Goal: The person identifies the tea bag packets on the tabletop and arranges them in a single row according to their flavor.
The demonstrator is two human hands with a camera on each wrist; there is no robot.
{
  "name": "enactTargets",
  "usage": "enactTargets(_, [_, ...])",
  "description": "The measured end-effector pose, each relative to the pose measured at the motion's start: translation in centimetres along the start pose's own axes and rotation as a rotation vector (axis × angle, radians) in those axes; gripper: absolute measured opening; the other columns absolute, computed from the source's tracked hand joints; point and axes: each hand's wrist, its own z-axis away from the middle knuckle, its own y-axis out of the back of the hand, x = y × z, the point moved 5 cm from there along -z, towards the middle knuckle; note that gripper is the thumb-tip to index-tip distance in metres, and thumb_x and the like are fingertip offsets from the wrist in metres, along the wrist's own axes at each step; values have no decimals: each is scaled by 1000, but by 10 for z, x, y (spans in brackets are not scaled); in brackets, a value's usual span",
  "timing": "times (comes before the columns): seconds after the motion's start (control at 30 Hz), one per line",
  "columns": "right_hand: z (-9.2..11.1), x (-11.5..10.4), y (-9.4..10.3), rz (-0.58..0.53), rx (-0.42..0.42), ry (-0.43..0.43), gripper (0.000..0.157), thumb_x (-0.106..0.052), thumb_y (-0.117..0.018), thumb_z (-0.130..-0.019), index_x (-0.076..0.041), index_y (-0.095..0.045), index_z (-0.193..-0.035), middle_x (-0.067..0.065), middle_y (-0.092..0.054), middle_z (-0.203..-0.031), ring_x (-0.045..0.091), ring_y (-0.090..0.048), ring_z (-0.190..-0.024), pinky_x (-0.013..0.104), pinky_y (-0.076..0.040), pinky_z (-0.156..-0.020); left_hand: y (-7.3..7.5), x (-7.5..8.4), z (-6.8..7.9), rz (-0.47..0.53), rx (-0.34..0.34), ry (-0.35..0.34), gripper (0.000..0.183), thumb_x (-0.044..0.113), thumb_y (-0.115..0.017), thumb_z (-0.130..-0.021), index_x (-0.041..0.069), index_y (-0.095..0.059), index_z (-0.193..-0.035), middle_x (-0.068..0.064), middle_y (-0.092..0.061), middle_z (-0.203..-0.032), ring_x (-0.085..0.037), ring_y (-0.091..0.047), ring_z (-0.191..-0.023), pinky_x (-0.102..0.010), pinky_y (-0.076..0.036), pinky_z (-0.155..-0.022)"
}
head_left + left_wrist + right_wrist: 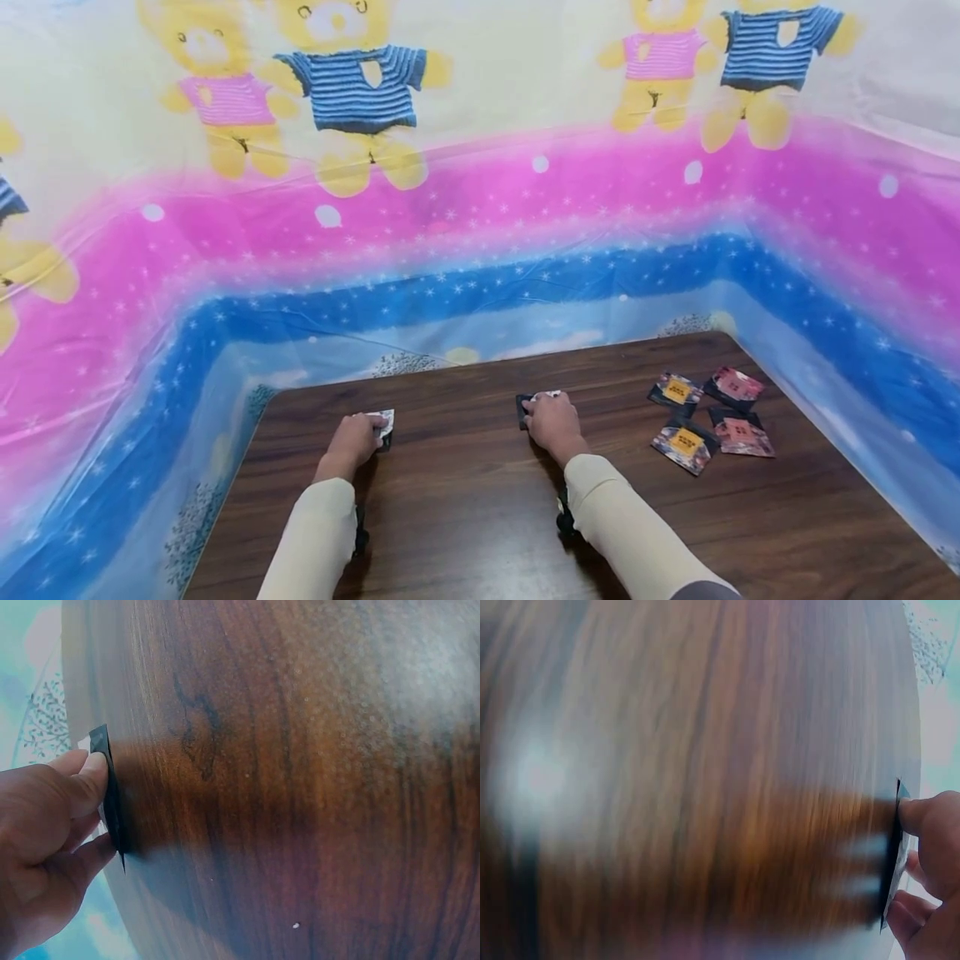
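Note:
My left hand [352,442] pinches a small flat sachet [386,427] by its edge, over the table's far left part. In the left wrist view that sachet [113,799] shows its dark side edge-on, with the thumb on one face and fingers behind. Near the table's far middle, my right hand [555,423] grips another sachet [522,412], dark with a pale patterned part and mostly covered by the fingers. The right wrist view shows this sachet [894,862] tilted on edge between thumb and fingers, close over the wood.
On the right of the brown wooden table [450,500] lie several similar sachets, some with a yellow label [677,389] and others with a reddish label [738,431], partly overlapping. A bear-printed cloth [480,208] hangs along the table's far and side edges.

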Motion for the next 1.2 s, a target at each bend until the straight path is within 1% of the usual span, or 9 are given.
enactTargets(0.27, [-2, -28, -9, 19, 14, 40, 36, -32, -65, -100, -26, -68, -136, 5, -66, -139, 37, -60, -119, 50, -55, -96, 1, -1, 2, 6, 5, 16, 40, 4, -67, -96, 9, -68, -135, -30, -64, -132, -42, -63, -117, -51, -54, -93])
enactTargets(0.53, [0, -64, -15, -10, 11, 74, 37, -32, -64, -101, -25, -68, -136, 6, -64, -141, 39, -58, -121, 51, -53, -98, 3, 0, 4, -4, 23, -2, 39, 3, -69, -95, 8, -69, -134, -28, -65, -131, -42, -63, -119, -52, -54, -96])
enactTargets(0.63, [-1, -77, -19, 11, 10, 84, 37, -34, -63, -101, -26, -67, -137, 6, -64, -141, 38, -58, -121, 49, -54, -97, 4, 2, 3, -20, 22, -15, 39, 4, -69, -94, 8, -69, -133, -28, -66, -130, -42, -63, -118, -52, -53, -97])
enactTargets(0.87, [-2, -106, -24, 52, 25, 134, 36, -35, -63, -101, -27, -69, -135, 5, -66, -136, 35, -58, -121, 47, -54, -96, 3, 3, 1, -29, 22, -16, 38, 5, -70, -95, 9, -70, -132, -27, -66, -130, -43, -62, -120, -53, -53, -98])
enactTargets(0.97, [0, -117, -26, 60, 17, 133, 35, -36, -62, -101, -28, -69, -134, 4, -67, -135, 34, -58, -121, 46, -54, -96, 3, 3, 2, -35, 26, -21, 37, 4, -70, -94, 9, -71, -131, -28, -67, -128, -44, -62, -119, -53, -53, -98])
enactTargets(1.1, [2, -133, -29, 77, 7, 124, 35, -38, -62, -100, -29, -69, -134, 4, -67, -133, 33, -59, -116, 45, -55, -92, 1, 3, 2, -35, 25, -11, 37, 5, -70, -95, 10, -71, -131, -27, -67, -127, -42, -63, -118, -53, -53, -98])
enactTargets(1.2, [4, -148, -32, 103, 16, 141, 33, -39, -63, -100, -29, -71, -130, 4, -68, -130, 32, -59, -110, 44, -56, -86, 1, 2, 1, -39, 28, -6, 36, 6, -70, -94, 11, -72, -130, -26, -68, -126, -41, -64, -116, -52, -53, -97])
